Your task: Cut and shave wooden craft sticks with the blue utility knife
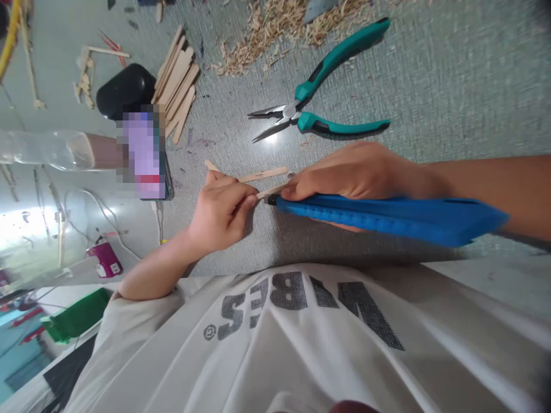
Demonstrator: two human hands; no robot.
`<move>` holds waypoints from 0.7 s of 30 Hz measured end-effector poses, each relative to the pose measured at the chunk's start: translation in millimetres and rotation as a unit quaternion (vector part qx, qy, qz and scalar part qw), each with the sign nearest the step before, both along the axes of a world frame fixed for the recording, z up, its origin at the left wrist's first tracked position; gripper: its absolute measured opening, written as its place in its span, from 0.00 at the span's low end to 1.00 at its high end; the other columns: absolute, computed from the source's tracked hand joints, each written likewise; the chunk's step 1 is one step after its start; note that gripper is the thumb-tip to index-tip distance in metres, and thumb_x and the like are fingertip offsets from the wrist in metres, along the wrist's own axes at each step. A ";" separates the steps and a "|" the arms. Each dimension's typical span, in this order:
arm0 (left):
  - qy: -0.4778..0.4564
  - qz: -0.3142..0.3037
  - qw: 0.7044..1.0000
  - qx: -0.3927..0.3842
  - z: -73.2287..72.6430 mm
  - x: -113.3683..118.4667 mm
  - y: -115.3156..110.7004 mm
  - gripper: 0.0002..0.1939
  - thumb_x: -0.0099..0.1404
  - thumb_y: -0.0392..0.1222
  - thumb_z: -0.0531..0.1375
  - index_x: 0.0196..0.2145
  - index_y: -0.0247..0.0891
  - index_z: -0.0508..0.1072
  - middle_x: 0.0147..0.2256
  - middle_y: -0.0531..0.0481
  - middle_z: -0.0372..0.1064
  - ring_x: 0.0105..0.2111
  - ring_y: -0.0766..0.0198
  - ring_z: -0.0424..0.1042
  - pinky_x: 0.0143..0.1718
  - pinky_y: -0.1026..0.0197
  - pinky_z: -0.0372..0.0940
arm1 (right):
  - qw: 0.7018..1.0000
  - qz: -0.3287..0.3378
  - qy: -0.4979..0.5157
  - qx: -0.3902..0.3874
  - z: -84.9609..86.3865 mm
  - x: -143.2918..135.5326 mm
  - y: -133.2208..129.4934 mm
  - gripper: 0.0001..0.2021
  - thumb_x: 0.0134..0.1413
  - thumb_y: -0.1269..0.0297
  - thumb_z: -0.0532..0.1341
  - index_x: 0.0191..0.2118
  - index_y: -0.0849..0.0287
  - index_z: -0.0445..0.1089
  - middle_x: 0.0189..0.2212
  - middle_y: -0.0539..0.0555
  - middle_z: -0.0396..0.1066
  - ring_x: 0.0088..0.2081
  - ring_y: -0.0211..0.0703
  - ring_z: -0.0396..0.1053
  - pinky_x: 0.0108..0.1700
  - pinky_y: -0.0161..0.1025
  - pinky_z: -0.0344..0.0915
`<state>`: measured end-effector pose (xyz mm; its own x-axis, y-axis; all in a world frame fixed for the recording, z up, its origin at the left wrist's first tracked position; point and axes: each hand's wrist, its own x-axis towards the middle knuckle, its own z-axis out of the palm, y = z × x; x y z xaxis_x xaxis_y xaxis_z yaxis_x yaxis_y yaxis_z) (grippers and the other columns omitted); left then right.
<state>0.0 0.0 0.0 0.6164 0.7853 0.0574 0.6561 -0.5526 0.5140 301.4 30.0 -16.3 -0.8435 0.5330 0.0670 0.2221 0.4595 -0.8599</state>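
My left hand [224, 209] lies low over the table and pinches a wooden craft stick [270, 190] between thumb and finger. The stick's other end reaches to my right thumb. In my right hand [357, 172] is a blue utility knife [387, 217], its ridged handle pointing right and its dark front end beside the stick. Whether the blade touches the wood I cannot tell. Just beyond, another craft stick [263, 174] lies flat, partly behind my left fingers. Green-handled needle-nose pliers [290, 110] rest spread apart past my right hand.
Several craft sticks [176, 80] lie piled at the far left, near a black case [124, 90] and a phone [148, 155] with a cable. Wood shavings [275, 28] are heaped at the back. A clear bottle [51, 150] lies leftward. The near table edge meets my shirt.
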 end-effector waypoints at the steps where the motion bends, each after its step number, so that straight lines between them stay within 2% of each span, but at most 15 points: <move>1: -0.006 -0.001 1.000 0.001 -0.1 0.0 0.1 0.14 0.80 0.41 0.56 0.37 0.40 0.79 0.27 0.51 0.73 0.26 0.63 0.68 0.42 0.51 0.63 | 1.000 -0.001 0.005 -0.003 -0.1 -0.4 0.5 0.20 0.77 0.58 0.53 0.53 0.58 0.82 0.42 0.55 0.81 0.40 0.44 0.73 0.44 0.40 0.63; 7: -0.020 0.001 1.000 0.006 -1.0 1.0 0.0 0.13 0.80 0.41 0.57 0.37 0.40 0.78 0.26 0.53 0.73 0.26 0.63 0.67 0.41 0.51 0.63 | 0.998 -0.032 0.054 -0.001 -11.7 -6.1 -0.7 0.20 0.72 0.57 0.56 0.50 0.60 0.84 0.34 0.53 0.77 0.32 0.39 0.67 0.37 0.39 0.58; 11: -0.018 0.000 1.000 -0.002 0.4 0.6 0.2 0.14 0.81 0.41 0.57 0.37 0.40 0.78 0.27 0.52 0.73 0.26 0.63 0.68 0.42 0.51 0.62 | 0.992 -0.049 0.112 -0.001 -23.0 -7.8 -3.5 0.17 0.71 0.61 0.56 0.49 0.59 0.83 0.31 0.49 0.77 0.28 0.33 0.66 0.32 0.35 0.56; 14: -0.006 0.006 1.000 -0.012 1.6 0.1 0.8 0.15 0.81 0.42 0.56 0.37 0.40 0.78 0.27 0.52 0.74 0.26 0.63 0.68 0.43 0.51 0.63 | 0.988 -0.072 0.134 -0.025 -28.3 -8.7 -4.1 0.14 0.68 0.61 0.60 0.48 0.55 0.84 0.23 0.44 0.72 0.22 0.32 0.65 0.28 0.33 0.55; 16: -0.003 0.010 1.000 -0.013 2.0 0.1 1.0 0.16 0.81 0.43 0.56 0.36 0.39 0.79 0.27 0.51 0.74 0.26 0.63 0.68 0.43 0.51 0.63 | 0.985 -0.093 0.141 -0.041 -27.6 -9.3 -4.0 0.14 0.68 0.56 0.61 0.45 0.54 0.84 0.18 0.42 0.69 0.19 0.33 0.62 0.25 0.35 0.52; 18: -0.008 0.008 1.000 -0.010 1.9 0.2 0.9 0.15 0.81 0.42 0.56 0.37 0.39 0.79 0.27 0.52 0.73 0.26 0.63 0.68 0.42 0.52 0.62 | 0.985 -0.101 0.128 -0.058 -22.5 -9.4 -4.6 0.18 0.70 0.50 0.58 0.40 0.55 0.82 0.19 0.44 0.71 0.18 0.34 0.62 0.23 0.37 0.50; 19: -0.014 0.007 1.000 -0.008 1.6 0.3 0.6 0.15 0.81 0.41 0.57 0.37 0.39 0.79 0.27 0.52 0.73 0.26 0.63 0.67 0.42 0.52 0.62 | 0.988 -0.086 0.099 -0.080 -18.8 -9.3 -5.5 0.20 0.70 0.50 0.56 0.39 0.55 0.81 0.21 0.45 0.73 0.18 0.35 0.63 0.23 0.37 0.52; 20: -0.019 0.007 1.000 -0.007 1.1 0.3 0.2 0.14 0.80 0.40 0.57 0.37 0.39 0.79 0.27 0.52 0.73 0.26 0.63 0.67 0.42 0.52 0.62 | 0.992 -0.067 0.046 -0.092 -15.1 -9.1 -6.9 0.17 0.70 0.52 0.58 0.44 0.54 0.82 0.28 0.47 0.78 0.25 0.37 0.70 0.28 0.36 0.58; 21: -0.025 0.008 1.000 -0.005 0.5 0.4 -0.2 0.14 0.80 0.40 0.58 0.37 0.39 0.79 0.26 0.53 0.73 0.26 0.63 0.68 0.42 0.52 0.62 | 0.990 -0.098 0.049 -0.085 -11.9 -9.1 -8.8 0.15 0.69 0.51 0.61 0.45 0.53 0.82 0.30 0.48 0.78 0.27 0.39 0.71 0.30 0.36 0.59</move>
<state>0.4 -0.2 0.5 0.6007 0.7955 0.0792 0.6384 -0.5370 0.5514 292.3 21.3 -28.2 -0.7165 0.6965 0.0383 0.2050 0.2628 -0.9428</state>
